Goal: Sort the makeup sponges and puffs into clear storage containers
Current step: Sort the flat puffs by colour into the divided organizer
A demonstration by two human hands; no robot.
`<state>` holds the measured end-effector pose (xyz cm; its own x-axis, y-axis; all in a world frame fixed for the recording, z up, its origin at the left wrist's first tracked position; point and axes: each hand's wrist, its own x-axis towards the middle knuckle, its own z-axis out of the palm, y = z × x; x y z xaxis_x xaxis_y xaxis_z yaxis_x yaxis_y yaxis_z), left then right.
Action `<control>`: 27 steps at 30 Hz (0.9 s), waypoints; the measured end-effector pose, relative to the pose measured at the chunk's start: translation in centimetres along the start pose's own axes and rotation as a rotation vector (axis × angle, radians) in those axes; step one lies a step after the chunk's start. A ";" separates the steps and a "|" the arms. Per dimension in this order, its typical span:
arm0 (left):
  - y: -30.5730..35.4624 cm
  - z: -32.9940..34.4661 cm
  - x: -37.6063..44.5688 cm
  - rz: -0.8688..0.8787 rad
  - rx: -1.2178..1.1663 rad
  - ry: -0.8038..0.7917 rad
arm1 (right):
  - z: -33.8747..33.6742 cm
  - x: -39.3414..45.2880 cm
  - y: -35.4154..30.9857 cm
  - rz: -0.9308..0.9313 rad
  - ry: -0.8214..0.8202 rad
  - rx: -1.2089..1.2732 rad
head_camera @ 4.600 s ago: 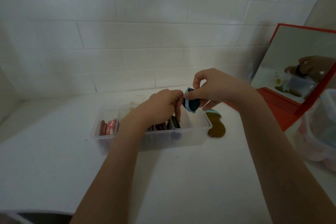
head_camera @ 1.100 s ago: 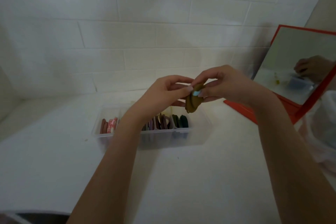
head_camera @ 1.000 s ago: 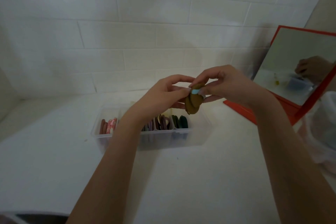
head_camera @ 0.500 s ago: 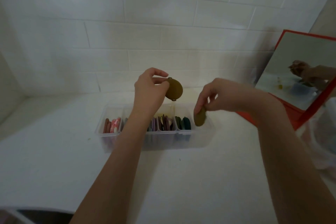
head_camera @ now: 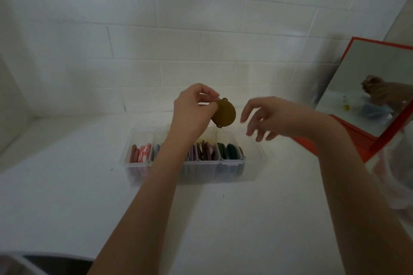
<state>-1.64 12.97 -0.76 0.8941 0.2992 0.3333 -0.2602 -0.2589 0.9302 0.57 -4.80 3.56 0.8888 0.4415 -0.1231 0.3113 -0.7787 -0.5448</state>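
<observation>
My left hand [head_camera: 192,111] pinches the puff [head_camera: 224,115]; right hand [head_camera: 274,116], fingers spread, holds nothing. I'd lower it edge-first into the box [head_camera: 254,164] slot below my fingertips.

A single wide-angle view looks from head height forward and down across the white table [head_camera: 67,185] toward a white brick wall [head_camera: 134,51], whose lines bow with the lens. Both forearms reach in from the bottom edge, so the clear container [head_camera: 252,167] sits near mid-frame. A red-framed mirror [head_camera: 375,87] at right edge reflects part of the same scene.
</observation>
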 end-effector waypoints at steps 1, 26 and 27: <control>0.0 0.0 0.1 0.009 -0.005 -0.003 | -0.3 -0.2 0.0 0.010 0.098 0.104; 0.9 1.4 -2.3 0.099 0.410 -0.690 | -1.4 -1.7 -1.0 0.228 0.192 0.168; 0.9 1.4 -2.2 0.107 0.403 -0.671 | -1.3 -1.6 -1.1 0.241 0.165 0.172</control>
<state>-3.38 10.75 -0.85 0.9340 -0.3307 0.1350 -0.3198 -0.6063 0.7281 -0.75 -5.16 5.41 0.9769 0.1644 -0.1368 0.0368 -0.7592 -0.6499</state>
